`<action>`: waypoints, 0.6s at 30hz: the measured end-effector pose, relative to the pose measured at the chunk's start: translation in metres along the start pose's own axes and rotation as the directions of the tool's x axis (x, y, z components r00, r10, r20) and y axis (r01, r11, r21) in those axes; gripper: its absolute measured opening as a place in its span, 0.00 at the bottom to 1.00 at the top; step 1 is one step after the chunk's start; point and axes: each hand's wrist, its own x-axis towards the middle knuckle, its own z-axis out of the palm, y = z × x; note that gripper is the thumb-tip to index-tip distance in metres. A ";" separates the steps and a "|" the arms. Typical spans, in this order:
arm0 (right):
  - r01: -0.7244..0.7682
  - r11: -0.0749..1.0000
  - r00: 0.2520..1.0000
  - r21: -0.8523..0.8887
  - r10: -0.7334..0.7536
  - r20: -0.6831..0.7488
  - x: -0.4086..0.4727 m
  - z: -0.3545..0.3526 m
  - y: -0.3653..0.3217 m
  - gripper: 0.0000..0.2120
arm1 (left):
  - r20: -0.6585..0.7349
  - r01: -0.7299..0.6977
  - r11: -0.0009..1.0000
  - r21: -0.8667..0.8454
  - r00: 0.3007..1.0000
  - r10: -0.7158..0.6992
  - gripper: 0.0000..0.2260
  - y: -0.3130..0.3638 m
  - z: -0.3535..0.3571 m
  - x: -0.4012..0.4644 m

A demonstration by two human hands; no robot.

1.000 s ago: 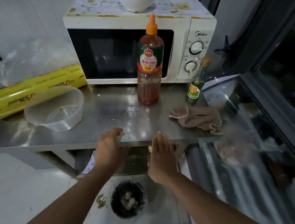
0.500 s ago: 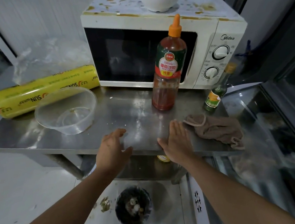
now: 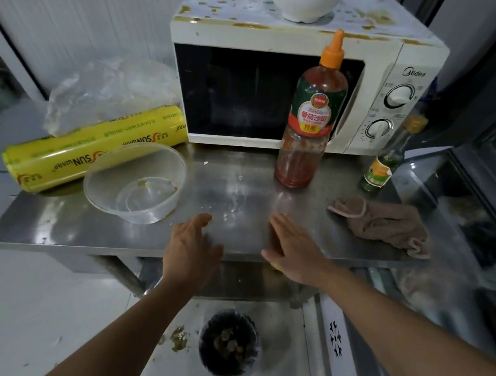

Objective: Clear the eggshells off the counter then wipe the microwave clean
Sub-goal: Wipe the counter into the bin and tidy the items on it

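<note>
Where legible: Midea microwave (image 3: 304,67), SUNwrap roll (image 3: 94,149)

The counter (image 3: 234,189) is brushed stainless steel, glossy with smeared glare. The microwave (image 3: 288,68) has a white painted shell, stained brown on top, and a dark shiny door. The round container (image 3: 136,185) is clear thin plastic. The sauce bottle (image 3: 310,125) is translucent plastic with a glossy label. The rag (image 3: 380,222) is soft matt brown cloth. The cling-wrap roll (image 3: 94,149) wears shiny yellow film
</note>
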 end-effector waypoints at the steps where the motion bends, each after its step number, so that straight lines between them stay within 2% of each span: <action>1: 0.055 0.998 0.998 0.022 -0.055 0.021 0.000 0.002 -0.008 0.36 | 0.002 0.011 1.000 -0.003 1.000 -0.011 0.24 -0.001 -0.003 0.001; 5: 0.101 0.986 0.995 0.136 -0.098 -0.029 0.006 -0.013 -0.028 0.33 | 0.008 0.024 0.999 -0.038 1.000 -0.024 0.25 0.001 -0.013 0.003; 9: 0.118 0.988 0.989 0.099 -0.109 -0.097 0.033 -0.039 -0.035 0.31 | -0.009 0.038 0.995 -0.087 0.999 -0.039 0.25 -0.001 -0.024 0.004; 18: 0.271 0.959 0.962 0.086 -0.272 0.004 0.142 -0.065 -0.061 0.25 | -0.085 0.194 0.981 -0.023 0.977 -0.195 0.27 0.007 -0.026 0.014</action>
